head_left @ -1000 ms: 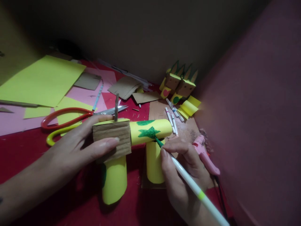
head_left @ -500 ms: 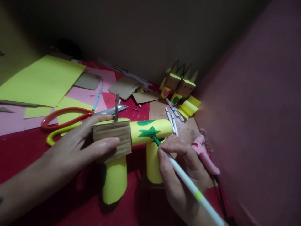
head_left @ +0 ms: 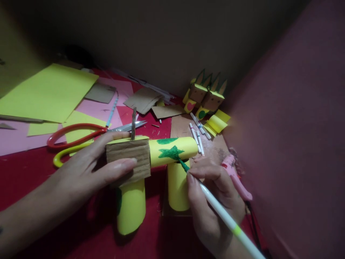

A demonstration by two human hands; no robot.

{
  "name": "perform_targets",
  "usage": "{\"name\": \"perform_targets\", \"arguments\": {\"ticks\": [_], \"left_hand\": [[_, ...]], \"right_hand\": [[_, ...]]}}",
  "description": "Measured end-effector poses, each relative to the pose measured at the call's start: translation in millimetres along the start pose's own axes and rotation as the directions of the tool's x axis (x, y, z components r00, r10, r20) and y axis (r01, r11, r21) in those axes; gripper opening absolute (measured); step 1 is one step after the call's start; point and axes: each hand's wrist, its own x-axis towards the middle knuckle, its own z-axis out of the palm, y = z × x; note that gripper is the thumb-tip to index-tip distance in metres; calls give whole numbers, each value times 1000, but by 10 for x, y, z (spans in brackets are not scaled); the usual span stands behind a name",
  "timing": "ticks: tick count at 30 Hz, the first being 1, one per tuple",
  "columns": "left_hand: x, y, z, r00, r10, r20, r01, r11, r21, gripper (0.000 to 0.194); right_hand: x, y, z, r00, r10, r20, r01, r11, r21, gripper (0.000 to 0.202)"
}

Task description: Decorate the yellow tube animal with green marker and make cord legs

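My left hand (head_left: 99, 158) grips a corrugated cardboard block (head_left: 136, 156) between thumb and fingers. The block joins yellow paper tubes: a lying tube (head_left: 185, 147) runs out to its right, and another tube (head_left: 132, 208) points down beneath it. A green star (head_left: 171, 153) and a green oval patch mark the lying tube. In my right hand (head_left: 212, 201) is a green felt-tip pen (head_left: 221, 212), its tip at the star's lower right edge. A yellow upright tube (head_left: 178, 190) stands below the lying tube, partly behind my right fingers.
Scissors (head_left: 81, 144) with red and yellow handles lie behind my left hand. Yellow paper (head_left: 51, 93) and cardboard scraps (head_left: 142, 100) spread across the back. White markers (head_left: 199, 138), a pink glue gun (head_left: 235, 176) and small cardboard figures (head_left: 205, 93) are at the right, near the wall.
My right hand has shifted slightly right and down with the pen, whose tip went from the star's middle to its lower right edge. My left hand and the block look unmoved.
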Motion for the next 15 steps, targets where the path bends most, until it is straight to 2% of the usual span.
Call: {"name": "perform_targets", "arguments": {"ticks": [3,6,12,15], "left_hand": [[-5,5,-7,997,-80,21,81,995,-59,72],[14,-43,-27,996,-86,33,88,992,-87,71],[98,-249,-45,997,56,48,-51,994,-101,69],[109,-312,-32,998,55,8,-54,988,-145,63]], "right_hand": [[4,-6,-2,1000,-6,8,6,1000,-5,20],[13,-8,-9,1000,-19,25,20,1000,-16,20],[8,3,-18,998,-6,63,7,1000,-13,20],[3,2,-16,999,13,50,-12,1000,-12,20]]}}
